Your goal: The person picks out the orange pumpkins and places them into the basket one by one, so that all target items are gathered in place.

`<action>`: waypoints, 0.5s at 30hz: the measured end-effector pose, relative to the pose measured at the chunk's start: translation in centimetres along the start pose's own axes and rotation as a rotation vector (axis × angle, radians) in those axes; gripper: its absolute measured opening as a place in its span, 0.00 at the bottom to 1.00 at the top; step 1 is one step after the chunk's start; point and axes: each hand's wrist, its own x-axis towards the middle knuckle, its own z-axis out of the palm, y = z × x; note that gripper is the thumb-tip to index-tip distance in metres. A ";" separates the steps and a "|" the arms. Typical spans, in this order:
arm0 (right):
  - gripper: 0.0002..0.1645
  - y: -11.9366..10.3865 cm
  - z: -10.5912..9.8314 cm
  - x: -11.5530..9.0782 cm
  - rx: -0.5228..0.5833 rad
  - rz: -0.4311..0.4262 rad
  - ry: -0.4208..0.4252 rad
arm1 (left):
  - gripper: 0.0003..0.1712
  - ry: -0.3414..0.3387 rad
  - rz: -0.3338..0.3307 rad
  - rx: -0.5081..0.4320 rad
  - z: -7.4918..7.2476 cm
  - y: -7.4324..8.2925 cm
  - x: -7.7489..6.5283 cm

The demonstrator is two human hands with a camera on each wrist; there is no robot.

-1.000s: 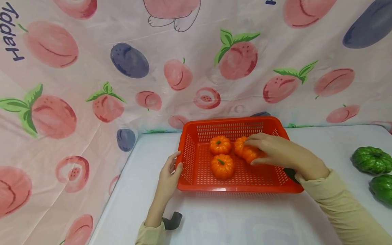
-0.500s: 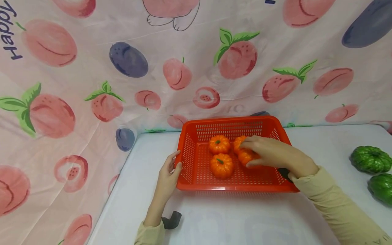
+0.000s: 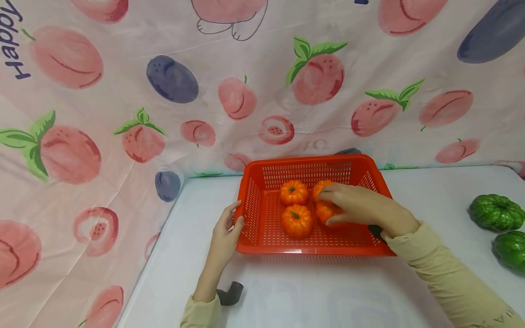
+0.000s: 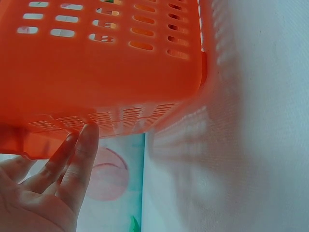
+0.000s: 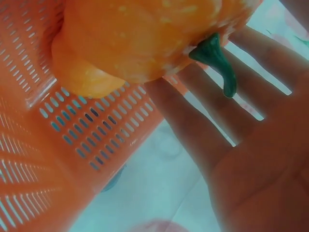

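Note:
A red-orange plastic basket (image 3: 311, 251) with slotted walls stands on the white table, and several small orange pumpkins lie inside it. My left hand (image 3: 223, 234) is at the basket's left end; in the left wrist view its straight fingers (image 4: 77, 169) touch the outer wall. Inside the right half, my right hand (image 3: 362, 205) holds a pumpkin (image 3: 326, 212) from above, thumb in front and fingers behind. Its green stem (image 5: 217, 60) points toward the palm in the right wrist view. Another pumpkin (image 3: 321, 187) sits just behind the held one, partly covered by the fingers. Two pumpkins (image 3: 294, 192) (image 3: 297, 221) rest to the left.
Two green vegetables, a ribbed pumpkin-like one (image 3: 497, 212) and a smoother one (image 3: 510, 252), lie at the table's right. Behind the basket hangs a fruit-printed cloth (image 3: 262, 91), which also covers the left side. A dark device (image 3: 230, 294) shows at the left wrist.
My right hand has shifted left inside the basket with the pumpkin, closer to the front-left one. The left hand and basket have stayed in place.

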 end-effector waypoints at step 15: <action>0.34 0.3 0.9 1.1 -0.017 -0.026 -0.039 | 0.26 -0.008 0.006 -0.002 0.0 -0.1 0.1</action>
